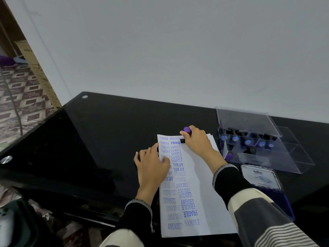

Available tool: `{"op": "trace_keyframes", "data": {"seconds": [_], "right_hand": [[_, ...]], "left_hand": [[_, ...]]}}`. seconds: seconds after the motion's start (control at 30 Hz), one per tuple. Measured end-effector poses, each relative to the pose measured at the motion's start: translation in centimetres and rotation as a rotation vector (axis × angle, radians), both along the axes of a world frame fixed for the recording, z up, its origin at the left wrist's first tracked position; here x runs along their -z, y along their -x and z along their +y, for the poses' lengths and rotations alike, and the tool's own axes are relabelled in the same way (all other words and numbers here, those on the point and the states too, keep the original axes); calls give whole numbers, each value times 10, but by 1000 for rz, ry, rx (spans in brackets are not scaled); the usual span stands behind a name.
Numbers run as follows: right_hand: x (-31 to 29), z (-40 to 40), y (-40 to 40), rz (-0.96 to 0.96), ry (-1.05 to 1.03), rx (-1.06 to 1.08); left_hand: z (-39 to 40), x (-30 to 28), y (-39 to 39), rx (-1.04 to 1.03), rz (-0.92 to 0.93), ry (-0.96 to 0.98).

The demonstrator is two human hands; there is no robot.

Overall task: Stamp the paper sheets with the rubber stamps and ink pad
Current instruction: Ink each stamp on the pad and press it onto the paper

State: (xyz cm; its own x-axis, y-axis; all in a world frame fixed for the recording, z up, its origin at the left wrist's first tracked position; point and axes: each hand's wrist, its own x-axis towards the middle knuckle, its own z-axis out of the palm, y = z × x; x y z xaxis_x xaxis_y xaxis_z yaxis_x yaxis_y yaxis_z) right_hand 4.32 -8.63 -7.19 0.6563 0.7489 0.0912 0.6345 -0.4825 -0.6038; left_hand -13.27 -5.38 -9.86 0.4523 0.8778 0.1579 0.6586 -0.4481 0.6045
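Right hand [196, 139] is gripping a purple stamp [187, 132] down on the top of the paper sheets [201, 175], left hand [151, 164] is lying flat, pinning their left edge. Clear stamp box [267, 139] and open ink pad [261, 177] are sitting just right on the black tabletop [89, 139]

Purple-handled stamp [185, 133] pressed on blue-stamped paper stack [199, 184]; ink pad [261, 177] beside
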Motion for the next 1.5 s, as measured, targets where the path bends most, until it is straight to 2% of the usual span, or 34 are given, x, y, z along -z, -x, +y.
{"op": "trace_keyframes", "data": {"seconds": [0.13, 0.33, 0.43, 0.53, 0.63, 0.97, 1.13, 1.3, 1.5], "right_hand": [[-1, 1, 0, 24, 14, 5], [4, -11, 7, 47, -70, -1], [1, -19, 6, 242, -271, 87], [4, -30, -1, 467, -493, 320], [10, -33, -7, 598, -578, 454], [9, -35, -3, 592, -595, 458], [2, -45, 10, 578, -624, 329], [-8, -84, 25, 583, -682, 160], [-27, -157, 22, 447, -588, 111]], "left_hand": [[0, 1, 0, -3, -5, -3], [0, 1, 0, 3, -9, -3], [0, 0, 1, 6, -20, 0], [-1, 0, 1, 11, -31, -2], [-1, 0, 1, 11, -24, -4], [0, 1, -1, 7, -14, -4], [-1, 1, -1, 11, -18, -3], [0, 1, 0, 27, 20, -34], [-7, 1, 1, 41, 110, -154]]}}
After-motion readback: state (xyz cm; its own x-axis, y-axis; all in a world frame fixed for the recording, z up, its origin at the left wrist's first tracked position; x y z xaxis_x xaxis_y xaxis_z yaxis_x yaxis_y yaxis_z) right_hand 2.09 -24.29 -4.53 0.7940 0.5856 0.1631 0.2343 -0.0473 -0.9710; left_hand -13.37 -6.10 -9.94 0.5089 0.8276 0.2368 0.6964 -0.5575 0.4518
